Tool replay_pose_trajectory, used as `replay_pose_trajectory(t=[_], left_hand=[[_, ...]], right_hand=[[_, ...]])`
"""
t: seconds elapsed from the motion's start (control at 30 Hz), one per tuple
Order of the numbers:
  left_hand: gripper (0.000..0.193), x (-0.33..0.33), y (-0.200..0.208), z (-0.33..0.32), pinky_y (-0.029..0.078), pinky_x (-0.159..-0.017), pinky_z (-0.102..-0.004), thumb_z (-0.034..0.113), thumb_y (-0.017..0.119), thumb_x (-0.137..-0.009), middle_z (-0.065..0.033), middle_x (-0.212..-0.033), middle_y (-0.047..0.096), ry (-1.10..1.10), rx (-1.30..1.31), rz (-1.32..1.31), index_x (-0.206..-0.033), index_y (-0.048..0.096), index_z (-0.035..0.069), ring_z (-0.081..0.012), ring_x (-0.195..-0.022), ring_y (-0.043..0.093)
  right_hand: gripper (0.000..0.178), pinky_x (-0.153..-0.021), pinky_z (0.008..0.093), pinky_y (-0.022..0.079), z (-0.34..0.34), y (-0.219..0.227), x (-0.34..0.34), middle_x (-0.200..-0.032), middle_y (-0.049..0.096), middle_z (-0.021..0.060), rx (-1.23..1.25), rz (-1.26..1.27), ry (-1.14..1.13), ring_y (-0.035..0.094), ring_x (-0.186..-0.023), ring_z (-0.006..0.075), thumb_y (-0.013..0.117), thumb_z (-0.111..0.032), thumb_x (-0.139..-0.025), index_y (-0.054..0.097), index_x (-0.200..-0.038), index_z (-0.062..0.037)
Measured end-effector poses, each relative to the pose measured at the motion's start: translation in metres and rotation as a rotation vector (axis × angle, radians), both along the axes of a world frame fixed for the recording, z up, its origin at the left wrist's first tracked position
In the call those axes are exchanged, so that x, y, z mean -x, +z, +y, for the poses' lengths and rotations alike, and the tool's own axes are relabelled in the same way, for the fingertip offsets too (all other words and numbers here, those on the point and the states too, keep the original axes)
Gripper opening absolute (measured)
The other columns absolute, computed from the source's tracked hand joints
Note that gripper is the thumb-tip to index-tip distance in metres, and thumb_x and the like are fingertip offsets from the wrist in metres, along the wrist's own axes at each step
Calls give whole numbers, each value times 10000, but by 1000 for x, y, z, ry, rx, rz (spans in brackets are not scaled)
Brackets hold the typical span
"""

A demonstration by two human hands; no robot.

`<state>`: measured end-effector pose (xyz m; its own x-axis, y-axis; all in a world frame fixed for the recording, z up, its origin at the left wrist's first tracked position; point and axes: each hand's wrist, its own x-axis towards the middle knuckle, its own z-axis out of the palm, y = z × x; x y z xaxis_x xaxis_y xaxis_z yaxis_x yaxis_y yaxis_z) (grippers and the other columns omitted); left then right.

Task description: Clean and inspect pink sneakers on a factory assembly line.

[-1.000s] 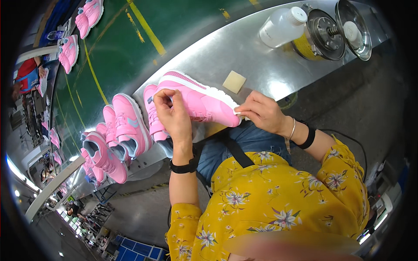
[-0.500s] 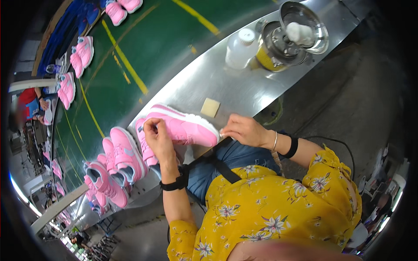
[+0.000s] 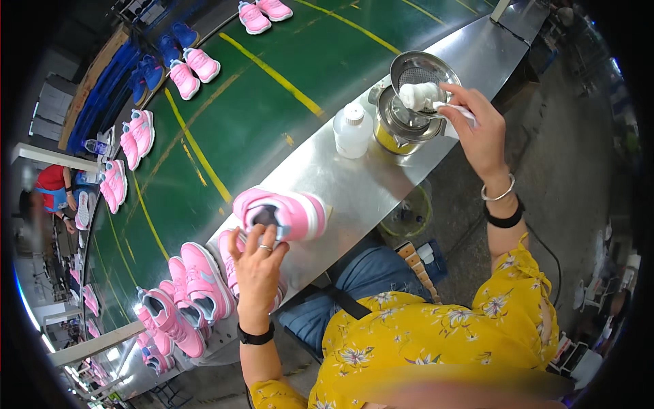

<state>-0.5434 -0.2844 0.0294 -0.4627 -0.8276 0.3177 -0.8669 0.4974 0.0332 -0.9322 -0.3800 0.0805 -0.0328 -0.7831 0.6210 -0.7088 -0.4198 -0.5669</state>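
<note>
a steel table edges a green surface marked with yellow lines on a factory floor, where a person in a yellow floral top works with both hands. the left hand, a ring on one finger, grips a pink shoe by the edge of its opening, the white-soled heel turned toward the right; whether the shoe touches the table is hard to tell. the right hand pinches a white cloth just beside a white bundle in a tilted steel dish. beside the can under the dish stands a white-capped bottle. more pink shoes line the table near the left hand; a worker in red stands at far left.
</note>
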Motion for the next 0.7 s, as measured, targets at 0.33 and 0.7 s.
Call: replay_pose_trajectory(t=[0.33,0.7], left_hand=[[158,6,-33,25,359,-1067,-469,7,621,-757,-36,-1031,635,-59,-198,93,-891,631,91,-227,-1111,584],[219,-38,-29,90,480,-831,-420,-131,597,-774,-112,-950,632,306,-81,286,-922,634,26,-326,-938,604]], right_hand=[[483,-781,351,536,-55,13,19,-1045,673,136,-167,566,275,671,-903,266,683,6,-841,599,-1301,-114],[440,-812,334,550,-49,-43,116,-1019,724,150,-112,66,-331,719,-881,243,726,11,-815,660,-1231,-118]])
